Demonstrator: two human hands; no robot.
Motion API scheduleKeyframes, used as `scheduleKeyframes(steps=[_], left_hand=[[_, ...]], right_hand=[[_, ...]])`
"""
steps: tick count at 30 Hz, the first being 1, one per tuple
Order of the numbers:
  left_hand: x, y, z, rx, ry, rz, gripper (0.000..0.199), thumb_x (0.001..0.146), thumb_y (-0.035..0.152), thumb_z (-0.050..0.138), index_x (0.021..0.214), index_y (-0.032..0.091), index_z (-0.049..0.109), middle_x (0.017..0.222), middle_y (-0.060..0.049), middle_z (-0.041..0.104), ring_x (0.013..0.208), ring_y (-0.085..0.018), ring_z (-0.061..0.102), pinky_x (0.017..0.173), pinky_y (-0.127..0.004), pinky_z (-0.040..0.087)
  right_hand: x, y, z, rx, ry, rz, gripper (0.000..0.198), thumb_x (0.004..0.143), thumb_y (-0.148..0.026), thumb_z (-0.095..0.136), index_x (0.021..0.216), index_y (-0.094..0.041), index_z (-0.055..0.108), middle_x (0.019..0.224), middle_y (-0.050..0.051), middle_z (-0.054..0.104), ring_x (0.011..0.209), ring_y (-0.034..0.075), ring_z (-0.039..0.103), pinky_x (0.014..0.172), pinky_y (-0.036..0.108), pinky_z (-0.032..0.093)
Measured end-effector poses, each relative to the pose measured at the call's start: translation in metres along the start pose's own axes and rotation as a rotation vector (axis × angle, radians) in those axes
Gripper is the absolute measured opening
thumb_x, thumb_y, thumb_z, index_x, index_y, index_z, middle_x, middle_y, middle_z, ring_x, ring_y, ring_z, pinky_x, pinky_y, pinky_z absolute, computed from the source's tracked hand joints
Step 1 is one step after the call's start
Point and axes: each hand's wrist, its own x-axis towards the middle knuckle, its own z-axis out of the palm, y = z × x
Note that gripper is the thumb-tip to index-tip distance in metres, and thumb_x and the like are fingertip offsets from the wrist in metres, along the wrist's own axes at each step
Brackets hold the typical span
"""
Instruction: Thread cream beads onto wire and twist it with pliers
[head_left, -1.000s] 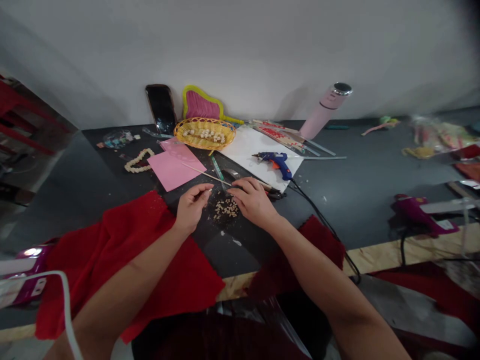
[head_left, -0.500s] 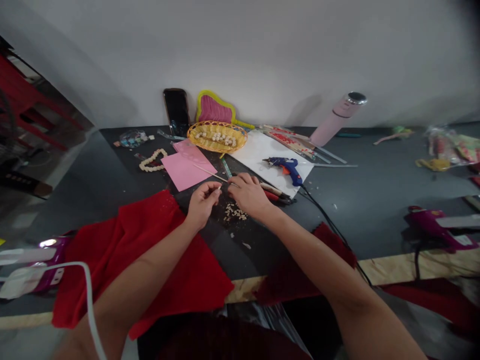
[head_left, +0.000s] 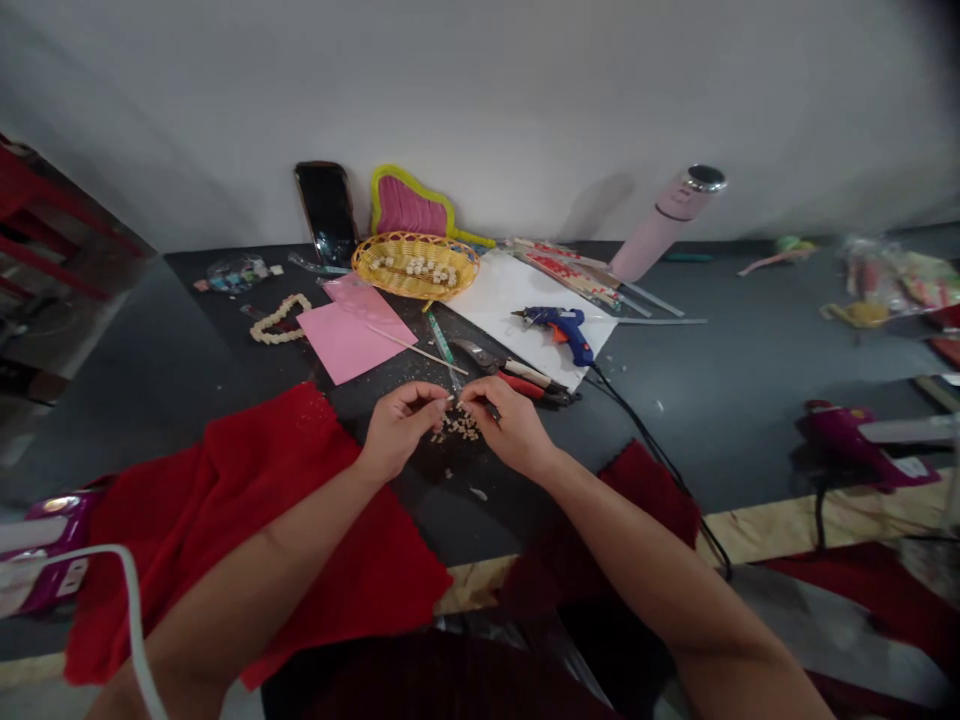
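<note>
My left hand point(head_left: 403, 428) is closed in a pinch on a small pale wooden piece point(head_left: 450, 399). Close beside it, my right hand point(head_left: 511, 422) is also pinched, with a tiny pale bit at its fingertips. Under and between the hands lies a small pile of cut wooden pieces point(head_left: 460, 428) on the dark table. Just beyond the fingers rest a thin wooden stick point(head_left: 420, 350) and pliers point(head_left: 517, 376) with red and white handles. A green-marked strip point(head_left: 440, 337) lies behind them.
Farther back are a yellow wicker basket point(head_left: 416, 290) holding pale pieces, pink paper point(head_left: 352, 335), a blue glue gun point(head_left: 562, 328) on white paper point(head_left: 495, 290), a phone point(head_left: 327, 212) and a pink bottle point(head_left: 664, 228). Red cloth point(head_left: 262, 490) lies left; the glue gun's cord point(head_left: 652, 455) runs right.
My right hand has moved off the pliers and stick toward me, beside my left hand. The pliers now lie uncovered. My left hand has shifted slightly, and the whole view has turned a little.
</note>
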Motion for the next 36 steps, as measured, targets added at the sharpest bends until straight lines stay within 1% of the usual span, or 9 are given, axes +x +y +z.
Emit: scheduleKeyframes(steps=[3,6,12,16,24,28,36], left_hand=[[-0.0014,-0.0010,0.0007,0.033,-0.031,0.001,0.018,0.073,0.028,0.069,0.084,0.015,0.066,0.060,0.002,0.059,0.051,-0.008,0.051,0.052,-0.020,0.041],[-0.0036,0.0002,0.0022,0.008,-0.060,-0.011,0.019,0.071,0.029,0.070,0.083,0.014,0.066,0.064,0.001,0.061,0.052,-0.008,0.052,0.052,-0.021,0.043],[-0.0064,0.0033,0.0039,-0.031,-0.075,-0.035,0.021,0.070,0.031,0.070,0.081,0.014,0.065,0.063,0.001,0.061,0.052,-0.009,0.053,0.052,-0.022,0.045],[-0.0069,0.0033,0.0036,-0.044,-0.075,-0.041,0.019,0.070,0.030,0.071,0.080,0.015,0.064,0.062,0.001,0.061,0.053,-0.009,0.054,0.053,-0.022,0.045],[-0.0068,0.0013,0.0011,-0.097,-0.102,-0.055,0.016,0.068,0.026,0.072,0.076,0.014,0.063,0.060,0.001,0.060,0.052,-0.008,0.052,0.052,-0.020,0.042],[-0.0064,0.0005,-0.0002,-0.111,-0.114,-0.045,0.015,0.068,0.024,0.073,0.076,0.014,0.063,0.059,0.002,0.059,0.051,-0.007,0.051,0.051,-0.019,0.040],[-0.0064,0.0010,-0.0007,-0.117,-0.132,-0.048,0.015,0.069,0.024,0.072,0.075,0.014,0.063,0.059,0.002,0.059,0.051,-0.007,0.051,0.052,-0.020,0.040]], right_hand=[[-0.0024,-0.0022,0.0016,0.047,0.049,0.039,0.006,0.087,-0.020,0.050,0.087,-0.021,0.056,0.084,0.003,0.060,0.080,0.015,0.057,0.074,0.029,0.046],[-0.0049,-0.0031,0.0044,0.058,0.062,0.033,0.006,0.087,-0.021,0.051,0.090,-0.022,0.056,0.085,0.003,0.061,0.081,0.015,0.058,0.074,0.028,0.047],[-0.0068,-0.0010,0.0061,0.068,0.051,-0.001,0.009,0.088,-0.022,0.050,0.095,-0.022,0.056,0.089,0.003,0.061,0.085,0.015,0.058,0.077,0.028,0.047],[-0.0062,-0.0021,0.0042,0.044,0.027,-0.029,0.011,0.089,-0.022,0.048,0.095,-0.021,0.057,0.089,0.004,0.062,0.085,0.015,0.058,0.077,0.029,0.048],[-0.0060,-0.0014,0.0026,0.038,0.008,-0.087,0.012,0.090,-0.020,0.049,0.096,-0.021,0.058,0.091,0.004,0.062,0.088,0.015,0.058,0.079,0.030,0.048],[-0.0057,-0.0016,0.0018,0.040,0.001,-0.114,0.012,0.090,-0.020,0.049,0.095,-0.021,0.060,0.089,0.004,0.063,0.085,0.015,0.058,0.078,0.029,0.048],[-0.0054,-0.0043,0.0000,0.040,-0.021,-0.100,0.013,0.090,-0.021,0.048,0.092,-0.021,0.061,0.086,0.003,0.063,0.083,0.014,0.059,0.076,0.029,0.048]])
